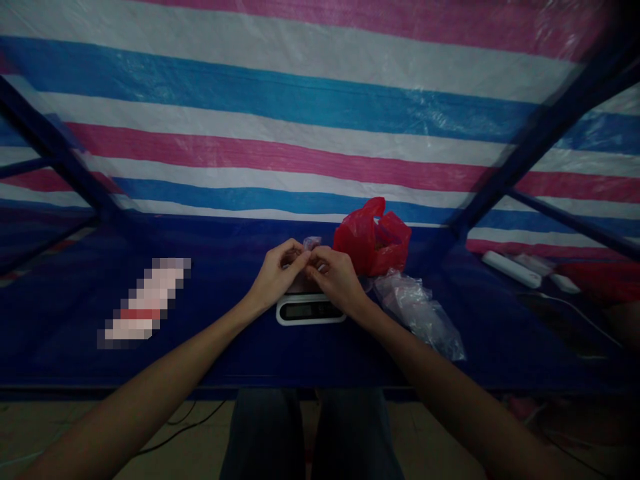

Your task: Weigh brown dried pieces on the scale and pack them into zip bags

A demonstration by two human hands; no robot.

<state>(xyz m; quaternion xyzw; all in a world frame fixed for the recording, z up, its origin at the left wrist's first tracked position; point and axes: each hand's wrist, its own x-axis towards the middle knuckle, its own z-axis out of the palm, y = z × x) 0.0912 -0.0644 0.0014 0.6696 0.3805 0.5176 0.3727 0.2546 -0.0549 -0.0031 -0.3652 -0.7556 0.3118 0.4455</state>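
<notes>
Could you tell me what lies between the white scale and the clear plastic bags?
In the head view, the right wrist crosses the stretch between the white scale and the clear plastic bags, hiding part of the blue table.

Small purplish packet (313, 243), partly hidden, near white scale (311, 311).

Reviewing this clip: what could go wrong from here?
The small purplish plastic item at the fingertips of the left hand and right hand might slip; how firm the grip is stays hidden.
The right forearm lies close beside the clear plastic bags, so a sideways move could drag them.
The red bag sits just beyond the right hand with its top open; a bump might tip it.
</notes>
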